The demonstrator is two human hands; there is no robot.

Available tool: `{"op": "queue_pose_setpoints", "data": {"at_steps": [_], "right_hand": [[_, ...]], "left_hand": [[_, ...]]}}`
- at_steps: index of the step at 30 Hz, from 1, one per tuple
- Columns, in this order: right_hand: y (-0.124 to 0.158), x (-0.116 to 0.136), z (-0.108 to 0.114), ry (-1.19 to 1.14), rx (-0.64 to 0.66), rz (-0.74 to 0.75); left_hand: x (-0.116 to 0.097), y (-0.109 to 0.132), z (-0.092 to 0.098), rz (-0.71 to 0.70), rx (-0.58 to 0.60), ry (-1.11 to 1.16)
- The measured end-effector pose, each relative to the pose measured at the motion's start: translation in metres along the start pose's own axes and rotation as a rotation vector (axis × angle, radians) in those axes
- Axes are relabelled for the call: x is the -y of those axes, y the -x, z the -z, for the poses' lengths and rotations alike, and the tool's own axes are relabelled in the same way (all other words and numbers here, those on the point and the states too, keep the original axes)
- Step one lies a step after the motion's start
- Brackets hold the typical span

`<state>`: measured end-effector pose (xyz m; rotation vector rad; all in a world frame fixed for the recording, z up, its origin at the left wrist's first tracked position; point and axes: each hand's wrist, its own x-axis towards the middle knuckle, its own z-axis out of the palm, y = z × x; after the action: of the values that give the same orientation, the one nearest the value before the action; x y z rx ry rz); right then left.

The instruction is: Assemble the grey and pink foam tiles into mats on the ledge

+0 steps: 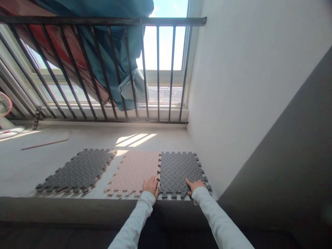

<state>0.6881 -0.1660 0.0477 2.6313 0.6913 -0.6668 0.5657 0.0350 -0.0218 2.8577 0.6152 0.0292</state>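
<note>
Two foam puzzle mats lie side by side on the ledge, a pink mat (137, 169) and a dark grey mat (178, 171), with their toothed edges meeting at a seam. My left hand (151, 186) rests flat on the pink mat's lower right corner, close to that seam. On the lower right part of the dark grey mat, my right hand (196, 186) lies with its fingers apart. Whether the teeth under my left hand are locked together I cannot tell. A second dark grey mat (80, 169) lies apart on the left, with a light underside or layer showing at its edge.
A thin brown stick (45, 144) lies at the left of the pale ledge (95, 136). Behind stands a black railing (116, 21) with blue and red cloth (103, 58) hanging at it. A fan (5, 105) is at far left; a white wall (233, 69) borders the right.
</note>
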Motion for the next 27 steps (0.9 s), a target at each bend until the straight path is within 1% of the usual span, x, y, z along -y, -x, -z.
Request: {"op": "queue_pose_setpoints", "data": {"at_steps": [9, 14, 19, 25, 27], "right_hand": [[0.005, 0.003, 0.007, 0.005, 0.035, -0.005], [0.005, 0.003, 0.007, 0.01, 0.03, -0.008], [0.006, 0.002, 0.007, 0.011, 0.034, -0.004], [0.006, 0.002, 0.007, 0.009, 0.033, -0.01], [0.006, 0.002, 0.007, 0.008, 0.033, -0.014]], "left_hand": [[-0.006, 0.003, 0.003, 0.009, -0.003, 0.013], [-0.008, 0.003, 0.006, -0.003, 0.035, -0.016], [-0.008, 0.007, -0.002, -0.042, 0.067, -0.09], [-0.008, 0.019, -0.011, -0.024, 0.06, -0.136], [-0.007, 0.019, -0.012, -0.015, 0.08, -0.134]]}}
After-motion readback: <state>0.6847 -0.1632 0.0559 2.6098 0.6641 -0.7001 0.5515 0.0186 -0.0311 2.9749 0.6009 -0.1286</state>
